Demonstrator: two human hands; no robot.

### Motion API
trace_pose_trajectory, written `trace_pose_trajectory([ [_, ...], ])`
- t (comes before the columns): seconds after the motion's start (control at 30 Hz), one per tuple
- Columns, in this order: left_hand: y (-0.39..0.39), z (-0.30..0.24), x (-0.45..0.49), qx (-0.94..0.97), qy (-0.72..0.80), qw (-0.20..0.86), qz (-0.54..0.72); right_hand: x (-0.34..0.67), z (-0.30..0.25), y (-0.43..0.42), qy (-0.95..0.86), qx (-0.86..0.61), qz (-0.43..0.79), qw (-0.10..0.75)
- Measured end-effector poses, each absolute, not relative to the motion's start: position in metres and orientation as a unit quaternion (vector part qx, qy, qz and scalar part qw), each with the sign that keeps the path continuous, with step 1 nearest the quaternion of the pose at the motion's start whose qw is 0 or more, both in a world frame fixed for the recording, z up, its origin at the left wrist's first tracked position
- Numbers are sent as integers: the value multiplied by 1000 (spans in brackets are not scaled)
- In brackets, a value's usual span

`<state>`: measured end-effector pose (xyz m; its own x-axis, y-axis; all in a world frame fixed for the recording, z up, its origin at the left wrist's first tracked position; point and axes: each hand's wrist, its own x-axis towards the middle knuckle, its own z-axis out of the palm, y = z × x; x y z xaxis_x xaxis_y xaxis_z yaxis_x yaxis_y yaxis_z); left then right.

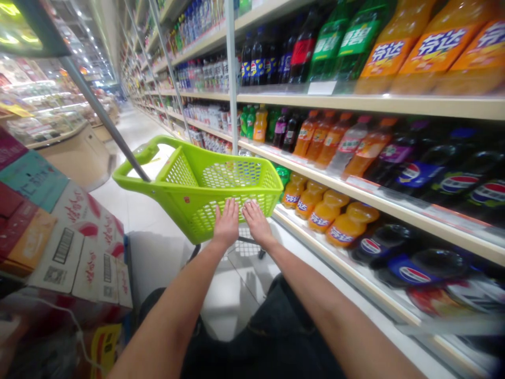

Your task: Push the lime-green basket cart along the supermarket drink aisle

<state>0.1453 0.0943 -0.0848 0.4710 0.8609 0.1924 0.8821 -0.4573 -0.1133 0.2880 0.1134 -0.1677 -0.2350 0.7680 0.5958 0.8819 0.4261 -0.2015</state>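
Note:
A lime-green plastic shopping cart (177, 202) with perforated walls stands sideways in front of me, and its basket shows no goods inside. My left hand (226, 221) is at the basket's near side, fingers stretched upward and palm toward the cart. Close beside it, my right hand (255, 222) has its fingers extended toward the same wall. Both hands are open and hold nothing. Whether the fingertips press on the plastic or stop just short of it, I cannot tell.
Drink shelves (355, 105) run along the right, with orange soda bottles (323, 216) and dark cola bottles (414, 268) low down. Stacked cartons (79, 242) stand close on the left. A grey pole (102, 116) slants across the upper left. White tiled floor (145, 263) lies between.

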Motion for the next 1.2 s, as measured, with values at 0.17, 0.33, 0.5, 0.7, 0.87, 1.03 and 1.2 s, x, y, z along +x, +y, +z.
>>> trace_pose_trajectory([
  [0.17, 95, -86, 157, -858, -505, 86, -42, 303, -155, 105, -772, -519, -113, 350],
  [0.33, 102, -79, 174, -855, -505, 97, -65, 305, -125, 117, -751, -512, -142, 393],
  [0.5, 105, -83, 179, -857, -505, 98, -39, 312, -151, 123, -758, -518, -137, 373],
  [0.7, 102, -94, 183, -870, -483, 98, -14, 330, -184, 109, -759, -528, -137, 356],
  [0.87, 104, -92, 194, -871, -480, 99, -34, 342, -151, 110, -726, -538, -161, 397],
  [1.03, 108, -87, 203, -872, -475, 107, -44, 350, -145, 121, -717, -557, -154, 389],
  [1.2, 101, -96, 204, -883, -457, 101, -29, 353, -189, 115, -730, -568, -129, 359],
])
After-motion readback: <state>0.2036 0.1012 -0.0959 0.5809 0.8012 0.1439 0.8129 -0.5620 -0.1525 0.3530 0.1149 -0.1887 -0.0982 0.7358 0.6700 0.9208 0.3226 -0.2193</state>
